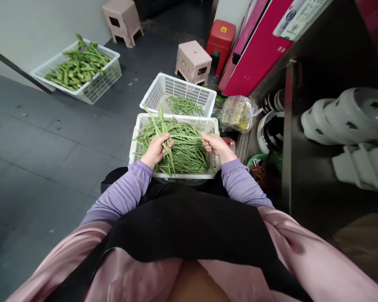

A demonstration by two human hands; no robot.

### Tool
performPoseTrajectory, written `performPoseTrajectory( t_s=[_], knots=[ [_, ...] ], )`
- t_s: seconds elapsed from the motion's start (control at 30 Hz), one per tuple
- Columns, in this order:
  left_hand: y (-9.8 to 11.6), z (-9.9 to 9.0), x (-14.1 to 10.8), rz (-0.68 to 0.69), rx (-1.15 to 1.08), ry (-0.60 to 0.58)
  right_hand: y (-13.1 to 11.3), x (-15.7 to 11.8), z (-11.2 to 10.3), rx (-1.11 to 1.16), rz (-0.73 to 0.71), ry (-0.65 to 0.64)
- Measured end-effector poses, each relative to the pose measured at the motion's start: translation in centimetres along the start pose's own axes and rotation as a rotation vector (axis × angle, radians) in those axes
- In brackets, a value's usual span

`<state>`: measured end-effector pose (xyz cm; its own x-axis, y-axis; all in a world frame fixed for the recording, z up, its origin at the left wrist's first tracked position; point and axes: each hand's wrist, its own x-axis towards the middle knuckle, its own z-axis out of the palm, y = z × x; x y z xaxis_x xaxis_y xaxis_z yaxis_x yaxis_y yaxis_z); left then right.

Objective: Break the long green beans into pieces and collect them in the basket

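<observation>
A white plastic basket (173, 176) full of long thin green beans (189, 153) rests at my lap. Over its left part, my left hand (157, 149) is closed around a few green beans (160, 121) that stick up past the fingers and hang below them. My right hand (214, 144) is above the basket's right side, its thumb and fingers pinched together at the ends of some beans. Whether those beans are lifted clear of the pile I cannot tell. Just beyond stands a second white basket (151, 90), with a smaller heap of beans (185, 105) inside.
Farther left, a white basket (115, 75) holds thick green stalks (78, 67). Stools stand ahead: two pale pink (193, 58) (122, 19) and one red (221, 37). A plastic bag (239, 113) lies right of the baskets. A metal shelf (289, 138) with white containers (349, 115) borders my right.
</observation>
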<state>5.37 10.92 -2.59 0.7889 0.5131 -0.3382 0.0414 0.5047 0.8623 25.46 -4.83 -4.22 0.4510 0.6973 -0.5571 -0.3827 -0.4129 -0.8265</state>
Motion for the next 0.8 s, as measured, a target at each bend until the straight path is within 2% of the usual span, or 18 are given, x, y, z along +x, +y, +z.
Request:
performPoseTrajectory(
  t_s=[0.1, 0.17, 0.2, 0.3, 0.37, 0.43, 0.5, 0.57, 0.63, 0.7, 0.8],
  knots=[
    [0.1, -0.3, 0.1, 0.011, 0.032, -0.008, -0.6, -0.1, -0.3, 0.145, 0.032, -0.103],
    [-0.1, -0.4, 0.1, 0.022, 0.063, -0.019, -0.6, 0.2, -0.2, 0.091, 0.005, -0.077],
    [-0.3, -0.5, 0.1, 0.037, 0.084, -0.029, -0.5, 0.3, -0.1, -0.004, -0.028, 0.004],
    [-1.1, -0.5, -0.1, 0.106, 0.202, -0.093, 0.4, 1.1, 0.5, -0.364, -0.153, 0.359],
    [-1.4, -0.4, -0.3, 0.153, 0.289, -0.147, 1.0, 1.6, 0.5, -0.578, -0.187, 0.557],
    [-1.4, -0.5, -0.6, 0.190, 0.317, -0.180, 1.4, 1.9, 0.0, -0.739, -0.157, 0.649],
    [-1.1, -0.6, -0.7, 0.186, 0.271, -0.214, 1.5, 2.1, -0.8, -0.830, -0.129, 0.658],
    [-0.8, -0.7, -0.7, 0.113, 0.198, -0.285, 1.4, 2.1, -1.5, -0.725, -0.154, 0.594],
    [-0.7, -0.7, -0.7, 0.008, 0.141, -0.353, 1.1, 1.9, -1.9, -0.509, -0.172, 0.429],
    [-0.9, -0.8, -0.6, -0.083, 0.119, -0.372, 1.0, 1.4, -1.8, -0.329, -0.107, 0.115],
    [-1.2, -1.0, -0.4, -0.126, 0.152, -0.337, 1.1, 0.0, -0.8, -0.283, 0.023, -0.419]
  ],
)
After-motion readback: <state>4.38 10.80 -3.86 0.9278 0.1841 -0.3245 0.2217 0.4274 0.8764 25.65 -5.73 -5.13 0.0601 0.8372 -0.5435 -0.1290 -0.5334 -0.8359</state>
